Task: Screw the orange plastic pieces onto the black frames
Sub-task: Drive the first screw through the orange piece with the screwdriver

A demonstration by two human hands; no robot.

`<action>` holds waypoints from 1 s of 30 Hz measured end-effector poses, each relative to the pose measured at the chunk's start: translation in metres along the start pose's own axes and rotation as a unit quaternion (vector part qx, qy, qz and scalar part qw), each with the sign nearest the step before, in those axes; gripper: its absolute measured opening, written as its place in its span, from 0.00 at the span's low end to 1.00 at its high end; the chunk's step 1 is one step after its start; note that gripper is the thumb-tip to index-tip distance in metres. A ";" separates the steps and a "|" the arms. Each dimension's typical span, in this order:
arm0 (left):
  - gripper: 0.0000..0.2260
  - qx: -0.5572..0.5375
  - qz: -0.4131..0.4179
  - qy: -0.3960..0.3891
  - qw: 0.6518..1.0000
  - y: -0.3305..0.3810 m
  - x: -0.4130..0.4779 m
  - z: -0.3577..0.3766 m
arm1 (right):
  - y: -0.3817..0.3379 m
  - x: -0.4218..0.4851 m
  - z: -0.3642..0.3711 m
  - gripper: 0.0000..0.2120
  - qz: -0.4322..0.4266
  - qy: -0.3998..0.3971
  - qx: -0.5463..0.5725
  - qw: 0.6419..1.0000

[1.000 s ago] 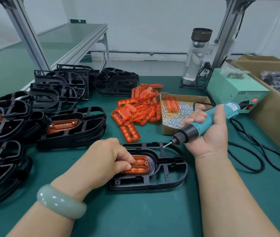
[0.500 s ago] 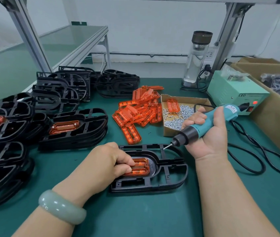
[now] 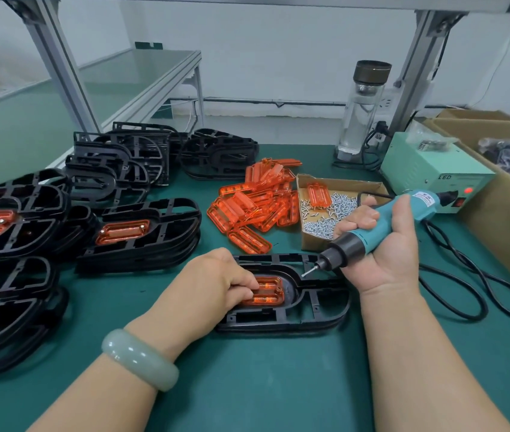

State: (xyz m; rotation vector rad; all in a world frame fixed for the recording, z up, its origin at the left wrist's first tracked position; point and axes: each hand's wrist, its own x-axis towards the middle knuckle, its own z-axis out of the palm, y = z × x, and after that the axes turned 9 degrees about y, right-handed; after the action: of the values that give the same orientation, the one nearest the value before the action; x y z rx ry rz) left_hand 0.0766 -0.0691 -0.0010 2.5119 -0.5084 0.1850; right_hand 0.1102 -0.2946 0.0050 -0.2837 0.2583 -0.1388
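A black frame lies flat on the green mat in front of me. An orange plastic piece sits in its oval recess. My left hand rests on the frame's left part, with curled fingers pressing on the orange piece's left half. My right hand grips a teal electric screwdriver. Its bit, with a screw on the tip, points down-left and hovers just above the frame's upper right rim, apart from the orange piece.
Loose orange pieces are piled behind the frame. A cardboard tray of screws holds one more orange piece. Stacks of black frames, some fitted with orange pieces, fill the left. A power supply box, its black cable, a glass bottle and a carton stand at the right.
The screwdriver has come slightly down and left toward the frame. My left hand stays on the orange piece with small finger shifts.
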 end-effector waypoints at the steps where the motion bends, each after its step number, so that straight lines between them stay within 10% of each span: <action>1: 0.08 -0.001 0.004 -0.003 1.000 0.000 0.001 -0.001 | 0.000 0.000 0.000 0.16 -0.002 0.000 -0.003 1.000; 18: 0.12 0.016 0.083 0.052 0.995 0.055 0.097 0.013 | -0.003 0.002 0.002 0.16 0.005 -0.009 0.001 1.000; 30: 0.14 0.198 0.020 -0.145 0.969 0.075 0.151 0.043 | -0.003 0.005 0.004 0.16 0.005 -0.002 0.006 1.000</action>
State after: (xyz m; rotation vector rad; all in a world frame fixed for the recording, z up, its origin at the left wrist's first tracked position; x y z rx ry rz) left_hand 0.1868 -0.1985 0.0364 2.9411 -0.6956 -0.0781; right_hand 0.1156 -0.2975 0.0083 -0.2704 0.2555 -0.1297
